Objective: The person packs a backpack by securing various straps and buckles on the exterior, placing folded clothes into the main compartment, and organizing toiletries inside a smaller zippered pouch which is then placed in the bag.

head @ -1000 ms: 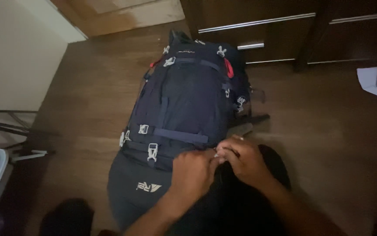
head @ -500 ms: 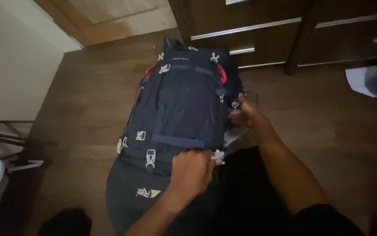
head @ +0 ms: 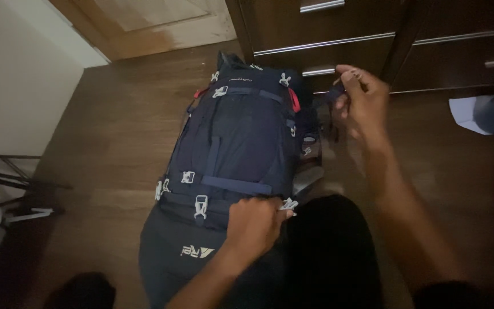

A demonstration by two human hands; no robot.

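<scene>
**Backpack on the floor, one hand at its lower edge, the other raised with a strap**

A dark navy backpack (head: 232, 149) is laid flat on the wooden floor (head: 115, 126), its top end pointing away towards a dark drawer unit (head: 373, 34). Nearest the camera, the pack's lower section is pressed down by the left hand (head: 254, 224), whose fingers (head: 270, 209) are curled shut over the fabric just beside a small pale buckle (head: 287, 203); whether the buckle itself is gripped cannot be told. Across the pack's front, a horizontal blue webbing strap (head: 235, 185) and several more pale buckles are seen, with a red tab (head: 294, 99) near the upper right corner.

Farther off, the right hand (head: 362, 103) is held up above the floor to the right of the pack's top end. Its fingers (head: 350, 73) are pinched closed on a thin dark strap (head: 335, 91), which hangs down towards the pack's right side.

At the left edge, thin black metal legs (head: 12, 177) are seen against a pale wall. At the far right, a white sheet of paper (head: 467, 114) is lying on the floor.
</scene>
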